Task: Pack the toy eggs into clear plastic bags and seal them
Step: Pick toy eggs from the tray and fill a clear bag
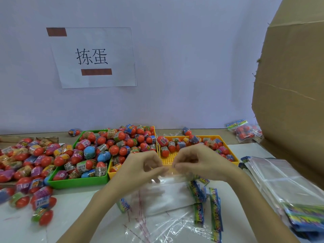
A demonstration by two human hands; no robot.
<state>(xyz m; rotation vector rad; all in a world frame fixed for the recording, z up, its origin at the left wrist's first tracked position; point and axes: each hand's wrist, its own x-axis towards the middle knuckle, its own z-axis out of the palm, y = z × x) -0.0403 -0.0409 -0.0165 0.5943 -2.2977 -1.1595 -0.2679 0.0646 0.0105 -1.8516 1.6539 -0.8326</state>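
Both hands are up over the table, fingers curled and pinching the top edge of a clear bag (164,192). Left hand (142,165) has one end, right hand (196,163) the other, fingertips nearly meeting in the middle. The bag hangs down from them onto the white table (73,213) and looks blurry, so I can't tell if anything's in it.

Eggs (105,148) are everywhere: a heap in the green tray (77,183), more in the yellow tray (235,160) just behind the hands, and a loose pile (31,163) on the left. A stack of empty bags (280,179) sits to the right, with some printed header cards (214,207) scattered below the hands. One filled bag (244,131) lies far right by the cardboard box (291,85). A paper sign (93,57) is on the wall.
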